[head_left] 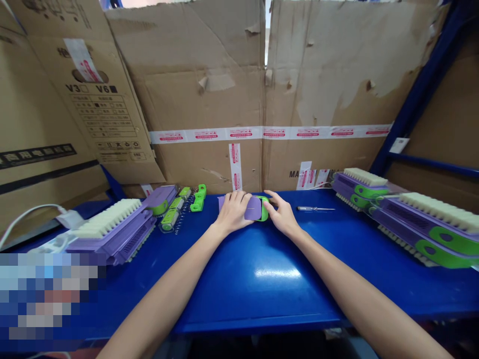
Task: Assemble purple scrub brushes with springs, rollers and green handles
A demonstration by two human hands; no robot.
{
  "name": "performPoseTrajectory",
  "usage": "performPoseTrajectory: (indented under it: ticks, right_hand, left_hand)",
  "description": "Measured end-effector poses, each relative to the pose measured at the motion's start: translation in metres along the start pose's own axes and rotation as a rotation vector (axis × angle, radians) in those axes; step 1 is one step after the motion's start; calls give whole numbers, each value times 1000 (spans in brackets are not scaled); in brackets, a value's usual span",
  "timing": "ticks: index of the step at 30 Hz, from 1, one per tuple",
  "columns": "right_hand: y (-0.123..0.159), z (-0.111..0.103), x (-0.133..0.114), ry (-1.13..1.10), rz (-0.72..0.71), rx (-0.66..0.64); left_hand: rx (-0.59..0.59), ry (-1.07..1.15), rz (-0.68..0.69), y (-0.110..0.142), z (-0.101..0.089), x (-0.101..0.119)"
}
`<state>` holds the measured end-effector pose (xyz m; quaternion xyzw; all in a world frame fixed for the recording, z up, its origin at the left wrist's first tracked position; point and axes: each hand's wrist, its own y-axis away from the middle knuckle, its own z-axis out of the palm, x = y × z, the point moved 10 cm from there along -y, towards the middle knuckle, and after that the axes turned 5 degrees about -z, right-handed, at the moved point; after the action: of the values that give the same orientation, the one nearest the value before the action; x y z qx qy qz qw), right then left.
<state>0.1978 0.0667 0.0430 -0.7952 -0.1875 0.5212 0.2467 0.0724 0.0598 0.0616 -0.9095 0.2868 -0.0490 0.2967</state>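
Observation:
A flat purple plastic casing [253, 208] lies near the back of the blue table. My left hand [234, 209] rests over its left part, fingers curled across the top and holding it down. At the casing's right end sits a green end piece [264, 208]; a dark gap shows where the two meet. My right hand [281, 212] is at this end, thumb against the green piece and fingers reaching round its far side. The fingertips' exact contact is partly hidden. Right of that hand lies a thin screwdriver [315, 209] with a clear handle.
Stacked purple brushes with cream bristles stand at left [108, 219] and right [437, 212]. Nearer the left hand are green end pieces [199, 198], small green-and-clear parts [171, 217] and several springs [182, 212]. A cardboard wall [209, 104] closes off the back.

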Motion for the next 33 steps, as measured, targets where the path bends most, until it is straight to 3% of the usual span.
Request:
performPoseTrajectory:
  ticks: [6, 11, 19, 26, 33]
  right_hand:
    - [2, -7, -9, 34, -31, 97]
    - [3, -2, -12, 10, -44, 78]
    - [2, -7, -12, 55, -18, 130]
    - [3, -5, -15, -16, -57, 149]
    - [-5, -2, 14, -237, 98, 118]
  left_hand:
    - [62, -17, -108, 1, -5, -8]
    - [71, 7, -19, 3, -7, 1]
    - [170, 80, 9, 3, -18, 1]
    - [166, 141, 29, 1, -15, 3]
    - [149, 261, 89, 1, -15, 10]
